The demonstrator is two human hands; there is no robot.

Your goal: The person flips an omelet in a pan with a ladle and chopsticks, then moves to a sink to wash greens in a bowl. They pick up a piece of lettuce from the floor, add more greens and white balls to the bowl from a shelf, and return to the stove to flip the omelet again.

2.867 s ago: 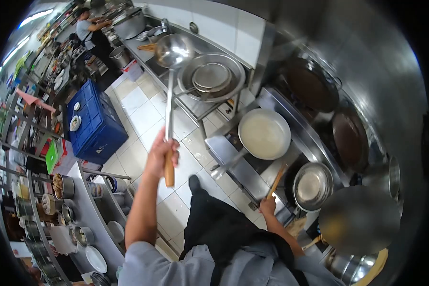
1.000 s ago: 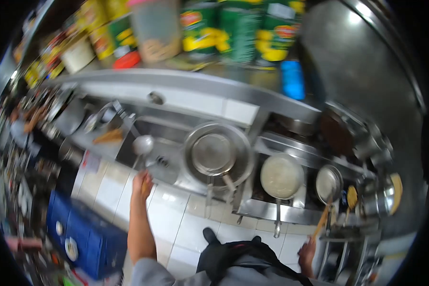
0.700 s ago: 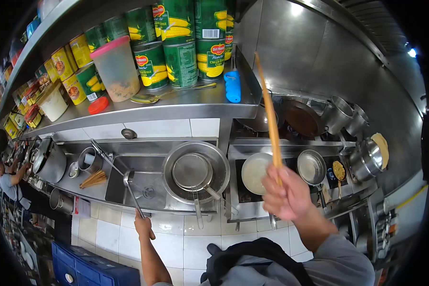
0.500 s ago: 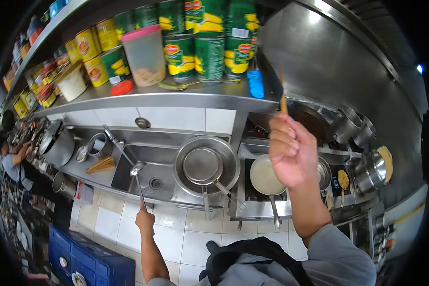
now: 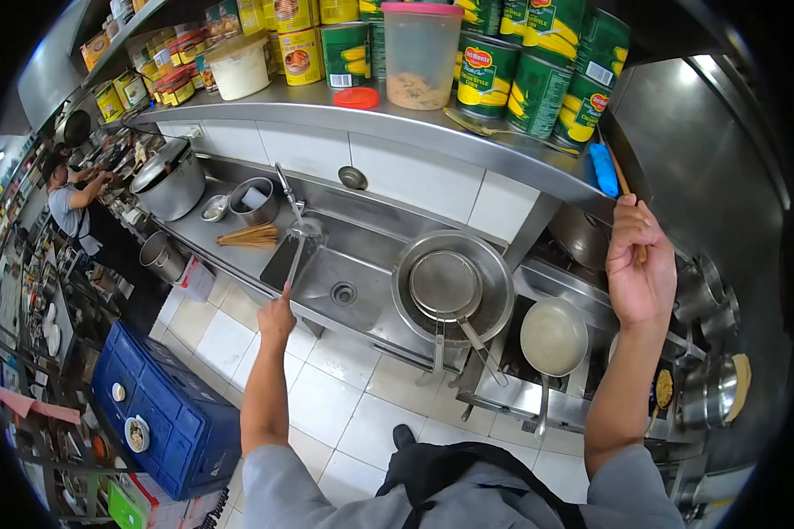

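My left hand (image 5: 276, 319) is closed round the long handle of a metal ladle (image 5: 296, 263), whose bowl is at the tap (image 5: 284, 187) over the sink (image 5: 326, 275). Up at the right end of the steel shelf, my right hand (image 5: 641, 264) grips a thin wooden stick (image 5: 622, 179); its upper part runs beside a blue-handled item (image 5: 604, 169) at the shelf edge. Below and left of that hand, a pale-coated frying pan (image 5: 553, 337) sits on the stove. A round strainer (image 5: 445, 284) rests in a large metal bowl (image 5: 406, 251) on the counter.
Corn cans (image 5: 538, 93) and a pink-lidded container (image 5: 422, 57) line the shelf (image 5: 282, 104) overhead. Left of the sink are wooden sticks (image 5: 249, 236) and a big lidded pot (image 5: 169, 181). A blue crate (image 5: 163, 410) stands on the floor; another person (image 5: 72, 207) works far left.
The view has turned, so the scene shifts right. The ladle bowl has moved from over the basin to the tap. My right hand still grips the stick, now at the shelf end.
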